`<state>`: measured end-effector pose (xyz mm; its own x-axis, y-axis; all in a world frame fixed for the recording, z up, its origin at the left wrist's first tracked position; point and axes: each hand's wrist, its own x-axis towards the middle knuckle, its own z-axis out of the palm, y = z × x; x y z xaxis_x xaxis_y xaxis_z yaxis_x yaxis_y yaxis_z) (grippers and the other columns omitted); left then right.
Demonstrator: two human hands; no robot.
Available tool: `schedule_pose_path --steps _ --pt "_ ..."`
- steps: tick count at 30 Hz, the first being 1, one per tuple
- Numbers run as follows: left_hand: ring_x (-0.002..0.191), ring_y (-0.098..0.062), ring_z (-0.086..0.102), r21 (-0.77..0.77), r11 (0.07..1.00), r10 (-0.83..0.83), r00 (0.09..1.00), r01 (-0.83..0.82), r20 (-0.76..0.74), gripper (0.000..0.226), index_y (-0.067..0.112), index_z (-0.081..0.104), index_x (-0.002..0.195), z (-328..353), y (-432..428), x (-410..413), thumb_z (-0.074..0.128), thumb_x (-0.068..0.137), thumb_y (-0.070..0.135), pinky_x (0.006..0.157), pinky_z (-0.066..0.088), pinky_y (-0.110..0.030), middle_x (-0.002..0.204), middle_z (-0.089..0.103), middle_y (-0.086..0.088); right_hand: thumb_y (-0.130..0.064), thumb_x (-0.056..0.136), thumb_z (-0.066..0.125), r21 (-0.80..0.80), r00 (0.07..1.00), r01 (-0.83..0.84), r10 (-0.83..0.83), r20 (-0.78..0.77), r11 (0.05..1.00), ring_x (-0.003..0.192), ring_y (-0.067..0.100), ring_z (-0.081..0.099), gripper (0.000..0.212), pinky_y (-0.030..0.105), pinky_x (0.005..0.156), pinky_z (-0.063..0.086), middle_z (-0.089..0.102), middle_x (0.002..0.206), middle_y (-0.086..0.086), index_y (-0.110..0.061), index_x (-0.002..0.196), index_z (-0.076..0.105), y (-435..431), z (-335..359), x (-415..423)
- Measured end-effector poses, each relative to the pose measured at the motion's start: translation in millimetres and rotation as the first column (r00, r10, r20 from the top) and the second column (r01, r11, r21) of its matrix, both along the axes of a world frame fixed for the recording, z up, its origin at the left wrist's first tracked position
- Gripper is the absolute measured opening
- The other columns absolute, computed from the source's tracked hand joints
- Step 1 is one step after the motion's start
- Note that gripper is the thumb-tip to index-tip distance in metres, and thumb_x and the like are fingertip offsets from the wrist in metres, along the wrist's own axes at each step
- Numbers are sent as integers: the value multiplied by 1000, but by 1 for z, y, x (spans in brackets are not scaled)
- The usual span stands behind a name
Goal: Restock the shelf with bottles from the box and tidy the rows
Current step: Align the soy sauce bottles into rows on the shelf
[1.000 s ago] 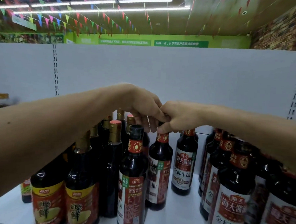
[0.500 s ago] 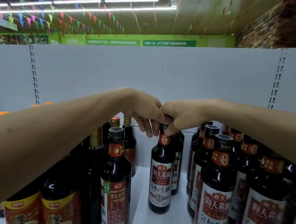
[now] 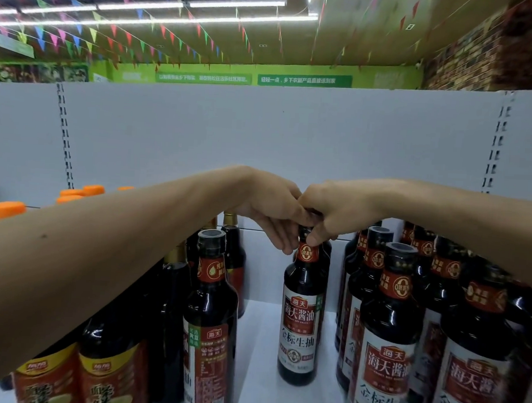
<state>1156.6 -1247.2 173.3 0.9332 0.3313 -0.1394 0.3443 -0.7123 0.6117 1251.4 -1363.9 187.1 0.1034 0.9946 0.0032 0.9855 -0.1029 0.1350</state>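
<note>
A dark soy sauce bottle (image 3: 301, 320) with a red-and-white label stands upright on the white shelf (image 3: 279, 390), its label facing me. Both hands meet at its cap. My right hand (image 3: 335, 211) pinches the black cap from the right. My left hand (image 3: 270, 210) reaches in from the left, its fingers hanging down beside the bottle's neck and touching the cap. Another bottle stands close behind it, mostly hidden. The box is out of view.
Rows of matching soy sauce bottles (image 3: 387, 337) fill the right side. To the left stand a darker-labelled bottle (image 3: 210, 321) and yellow-labelled bottles (image 3: 110, 375). Orange-capped bottles (image 3: 7, 209) sit far left. The white back panel (image 3: 261, 139) rises behind.
The view has shifted left and closer. The bottle under my hands now stands squarely in the gap with its label to the front; both hands stay on its cap.
</note>
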Motion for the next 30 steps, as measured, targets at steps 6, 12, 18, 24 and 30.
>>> schedule_pose_path --steps 6,12,18,24,30 --pt "101 -36 73 12 1000 -8 1000 8 14 27 4 64 106 -2 -1 -1 52 105 28 93 59 -41 108 71 -26 -27 95 69 -2 1000 17 -17 11 1000 68 1 54 29 17 58 39 57 75 -13 -32 77 46 -4 -1 -1" --pt "93 -32 74 51 999 -10 1000 8 26 30 7 63 113 -2 -2 -5 53 104 34 89 61 -39 109 71 -23 -30 94 69 5 999 13 -13 33 1000 75 7 54 25 19 61 37 55 81 -14 -31 82 48 -5 -5 -5" --pt "88 -26 76 126 992 -15 999 12 29 35 10 63 122 3 3 -21 59 101 38 81 62 -34 105 73 -15 -33 95 66 61 1000 -2 1 18 998 91 14 56 24 27 70 39 57 91 -14 -20 113 59 -8 -8 -14" --pt "81 -13 64 233 972 12 998 -27 68 28 18 68 116 14 10 -54 61 99 40 71 53 -24 103 74 -5 -34 98 62 177 997 -80 75 37 981 77 6 53 13 22 62 38 57 83 -12 -22 97 57 -2 -7 -33" --pt "72 -14 56 215 977 -5 999 -4 45 24 13 70 114 23 19 -99 59 101 30 65 43 -28 80 66 4 -45 98 60 208 981 -161 180 -76 965 82 7 69 28 24 70 50 70 86 -6 -18 95 59 15 -9 -63"
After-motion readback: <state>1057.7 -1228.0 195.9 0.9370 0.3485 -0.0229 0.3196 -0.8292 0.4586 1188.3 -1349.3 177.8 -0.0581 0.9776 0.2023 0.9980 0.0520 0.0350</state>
